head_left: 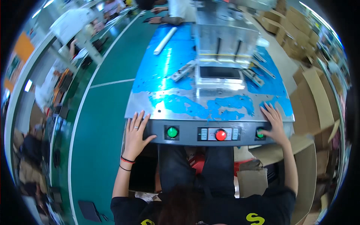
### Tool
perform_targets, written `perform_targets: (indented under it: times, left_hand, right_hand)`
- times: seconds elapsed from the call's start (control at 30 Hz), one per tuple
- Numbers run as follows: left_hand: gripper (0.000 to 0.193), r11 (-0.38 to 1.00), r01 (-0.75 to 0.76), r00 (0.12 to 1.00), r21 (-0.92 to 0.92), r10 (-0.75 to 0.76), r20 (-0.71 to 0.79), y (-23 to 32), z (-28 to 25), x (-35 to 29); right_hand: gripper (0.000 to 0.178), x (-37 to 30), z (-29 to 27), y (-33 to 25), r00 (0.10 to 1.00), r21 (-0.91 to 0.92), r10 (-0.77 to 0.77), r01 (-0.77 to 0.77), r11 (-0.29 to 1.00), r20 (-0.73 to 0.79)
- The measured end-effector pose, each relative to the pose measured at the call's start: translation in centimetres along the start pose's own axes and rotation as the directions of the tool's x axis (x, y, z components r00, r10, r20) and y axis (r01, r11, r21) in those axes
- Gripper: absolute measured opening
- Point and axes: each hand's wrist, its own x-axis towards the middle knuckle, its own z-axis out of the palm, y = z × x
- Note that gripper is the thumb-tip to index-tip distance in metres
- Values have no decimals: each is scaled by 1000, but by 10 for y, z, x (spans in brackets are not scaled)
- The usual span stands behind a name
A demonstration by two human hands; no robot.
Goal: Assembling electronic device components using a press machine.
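Note:
A press-like machine with a metal table top (180, 114) stands before me, its surface partly covered in torn blue film (228, 103). Flat on the left end of its dark front panel (189, 128) rests my left hand (137, 135), fingers spread, thumb stretched toward the left green button (172, 132) but apart from it. My right hand (275, 125) lies at the other end with fingers spread over the table edge, its thumb over the right green button (260, 133). A red button (221, 135) sits between them. Under the metal head (227, 41) lies a dark flat rectangular piece (219, 72).
Metal clamp bars (183, 71) flank the head, and a white roll (165, 40) lies on the film. Open cardboard boxes (318, 97) crowd the right side. On the left runs a green bench (108, 108); a co-worker's hands (153, 19) rest at the far end.

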Motion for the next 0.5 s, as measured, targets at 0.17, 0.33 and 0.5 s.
perform_targets:
  times: [0.17, 0.33, 0.5]
  left_hand:
    - [70, 890, 286, 944, 356, -325, 53, -21, -34, -107]
    - [75, 743, 586, 799, 323, -595, -81, 3, -35, -168]
    - [81, 536, 717, 660, 446, -728, -186, 3, -17, -152]
  right_hand:
    - [81, -26, 11, -10, 999, -36, 25, -26, 999, -37]
    - [71, -24, 16, -11, 998, -72, 10, -15, 997, -63]
    - [61, -27, 16, -11, 996, -166, 38, -50, 985, -79]
